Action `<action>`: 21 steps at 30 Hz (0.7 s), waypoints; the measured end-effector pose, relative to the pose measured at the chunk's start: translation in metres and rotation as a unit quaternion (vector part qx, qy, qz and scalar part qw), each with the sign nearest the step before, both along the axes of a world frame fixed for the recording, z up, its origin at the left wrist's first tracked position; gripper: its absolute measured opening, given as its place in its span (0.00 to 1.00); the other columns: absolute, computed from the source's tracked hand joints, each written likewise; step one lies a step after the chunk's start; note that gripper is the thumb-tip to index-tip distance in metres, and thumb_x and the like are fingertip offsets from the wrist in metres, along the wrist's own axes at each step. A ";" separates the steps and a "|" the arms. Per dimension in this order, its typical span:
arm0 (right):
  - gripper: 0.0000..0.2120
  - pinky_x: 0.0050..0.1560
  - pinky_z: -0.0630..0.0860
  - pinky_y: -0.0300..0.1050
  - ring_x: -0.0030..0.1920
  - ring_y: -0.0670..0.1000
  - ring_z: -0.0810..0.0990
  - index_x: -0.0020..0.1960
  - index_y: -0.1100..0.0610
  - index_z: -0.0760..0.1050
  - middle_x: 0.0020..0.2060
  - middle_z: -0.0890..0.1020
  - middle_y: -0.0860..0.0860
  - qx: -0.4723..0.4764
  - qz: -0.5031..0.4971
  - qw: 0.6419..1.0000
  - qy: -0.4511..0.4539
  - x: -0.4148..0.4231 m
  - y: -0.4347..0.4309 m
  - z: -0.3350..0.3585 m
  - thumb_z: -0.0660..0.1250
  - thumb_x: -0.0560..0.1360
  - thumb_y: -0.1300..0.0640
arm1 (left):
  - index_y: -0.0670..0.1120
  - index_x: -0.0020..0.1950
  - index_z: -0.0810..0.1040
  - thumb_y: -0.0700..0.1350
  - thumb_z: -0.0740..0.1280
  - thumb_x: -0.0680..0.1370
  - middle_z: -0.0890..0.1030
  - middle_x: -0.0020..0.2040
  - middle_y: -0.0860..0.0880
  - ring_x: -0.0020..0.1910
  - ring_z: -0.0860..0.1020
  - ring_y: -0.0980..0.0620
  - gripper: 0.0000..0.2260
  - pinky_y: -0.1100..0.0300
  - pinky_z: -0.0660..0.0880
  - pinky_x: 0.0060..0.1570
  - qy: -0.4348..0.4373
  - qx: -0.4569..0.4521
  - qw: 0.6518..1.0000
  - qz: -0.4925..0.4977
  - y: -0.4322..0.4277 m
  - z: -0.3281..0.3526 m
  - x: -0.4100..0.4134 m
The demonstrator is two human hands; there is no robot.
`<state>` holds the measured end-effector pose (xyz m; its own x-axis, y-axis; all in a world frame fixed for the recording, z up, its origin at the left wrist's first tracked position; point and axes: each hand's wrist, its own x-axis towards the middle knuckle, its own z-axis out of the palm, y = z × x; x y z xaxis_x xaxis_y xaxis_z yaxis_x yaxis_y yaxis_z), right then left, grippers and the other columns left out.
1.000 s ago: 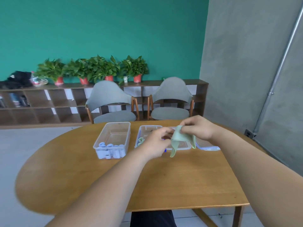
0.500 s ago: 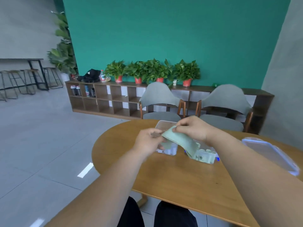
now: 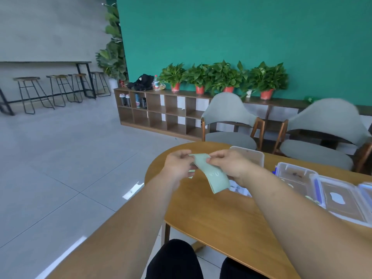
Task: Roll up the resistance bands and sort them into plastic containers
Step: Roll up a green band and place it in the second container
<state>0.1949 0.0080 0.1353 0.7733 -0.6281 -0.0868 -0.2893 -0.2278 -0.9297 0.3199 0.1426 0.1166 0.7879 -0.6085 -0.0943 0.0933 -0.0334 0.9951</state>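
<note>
A pale green resistance band hangs flat between both hands above the left end of the wooden table. My left hand pinches its upper left end and my right hand pinches the top edge beside it. The band's free end droops toward me. Behind my right hand stands a clear plastic container; its contents are mostly hidden. A second clear container with a blue clip sits to the right, with rolled bands barely visible inside.
A clear lid lies at the table's right edge. Two grey chairs stand behind the table, before a low shelf with potted plants. Bar stools line the far left wall. Open floor lies to the left.
The view has swung left, so the table and containers now sit further right. Both hands still hold the green band, now stretched flatter with its end hanging down.
</note>
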 end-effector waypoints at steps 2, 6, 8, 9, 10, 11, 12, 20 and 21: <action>0.11 0.39 0.81 0.41 0.43 0.49 0.86 0.61 0.53 0.83 0.48 0.87 0.51 0.016 -0.010 1.000 -0.020 0.016 0.000 -0.006 0.73 0.80 0.53 | 0.49 0.71 0.77 0.38 0.68 0.83 0.84 0.57 0.52 0.48 0.88 0.52 0.16 0.54 0.85 0.49 -0.026 -0.013 1.000 -0.001 -0.002 0.001 0.015; 0.14 0.46 0.83 0.46 0.48 0.51 0.87 0.64 0.52 0.81 0.51 0.87 0.49 0.013 -0.036 0.999 -0.017 0.038 0.003 -0.032 0.73 0.79 0.52 | 0.51 0.73 0.75 0.38 0.66 0.84 0.82 0.59 0.55 0.51 0.85 0.55 0.18 0.62 0.82 0.42 -0.049 0.006 0.999 -0.013 -0.004 -0.015 0.033; 0.14 0.46 0.82 0.45 0.50 0.50 0.85 0.65 0.52 0.80 0.52 0.85 0.49 -0.002 -0.036 0.999 0.027 0.040 0.010 -0.055 0.72 0.80 0.53 | 0.51 0.74 0.74 0.38 0.67 0.84 0.81 0.61 0.49 0.52 0.83 0.53 0.20 0.61 0.83 0.43 -0.031 0.065 0.997 -0.014 -0.005 -0.039 0.036; 0.15 0.49 0.82 0.46 0.51 0.50 0.85 0.66 0.53 0.79 0.53 0.84 0.49 -0.014 -0.034 0.997 0.061 0.040 0.013 -0.068 0.72 0.80 0.53 | 0.50 0.74 0.74 0.38 0.68 0.83 0.81 0.62 0.46 0.53 0.84 0.50 0.20 0.58 0.84 0.45 -0.007 0.096 0.995 -0.011 -0.005 -0.052 0.035; 0.16 0.52 0.82 0.47 0.52 0.51 0.84 0.66 0.54 0.79 0.54 0.84 0.50 -0.023 -0.031 0.995 0.095 0.041 0.016 -0.083 0.72 0.79 0.53 | 0.48 0.74 0.74 0.38 0.68 0.83 0.81 0.61 0.44 0.54 0.84 0.48 0.20 0.56 0.85 0.47 0.024 0.120 0.992 -0.007 -0.006 -0.065 0.036; 0.17 0.52 0.81 0.47 0.53 0.51 0.83 0.66 0.54 0.79 0.55 0.83 0.50 -0.037 -0.025 0.991 0.129 0.041 0.018 -0.094 0.72 0.79 0.53 | 0.47 0.73 0.73 0.38 0.69 0.82 0.82 0.59 0.42 0.53 0.85 0.47 0.19 0.55 0.85 0.48 0.048 0.138 0.989 -0.003 -0.005 -0.076 0.035; 0.17 0.51 0.80 0.45 0.53 0.50 0.83 0.66 0.53 0.79 0.56 0.83 0.50 -0.059 -0.017 0.986 0.155 0.042 0.019 -0.101 0.72 0.78 0.53 | 0.46 0.73 0.73 0.39 0.68 0.82 0.83 0.56 0.42 0.51 0.86 0.46 0.19 0.54 0.86 0.48 0.056 0.158 0.986 -0.002 -0.004 -0.087 0.036; 0.16 0.52 0.77 0.44 0.55 0.50 0.80 0.62 0.48 0.83 0.55 0.83 0.46 -0.331 0.155 0.898 0.244 0.059 0.004 -0.052 0.66 0.78 0.60 | 0.53 0.79 0.70 0.50 0.64 0.85 0.71 0.75 0.49 0.72 0.70 0.45 0.21 0.50 0.72 0.69 -0.407 0.347 0.841 -0.083 0.010 -0.089 0.048; 0.15 0.52 0.76 0.44 0.54 0.49 0.79 0.62 0.46 0.83 0.53 0.81 0.45 -0.357 0.186 0.881 0.249 0.061 0.003 -0.041 0.67 0.79 0.59 | 0.53 0.77 0.72 0.49 0.64 0.85 0.71 0.75 0.52 0.73 0.67 0.46 0.19 0.50 0.69 0.72 -0.422 0.302 0.848 -0.112 0.010 -0.082 0.049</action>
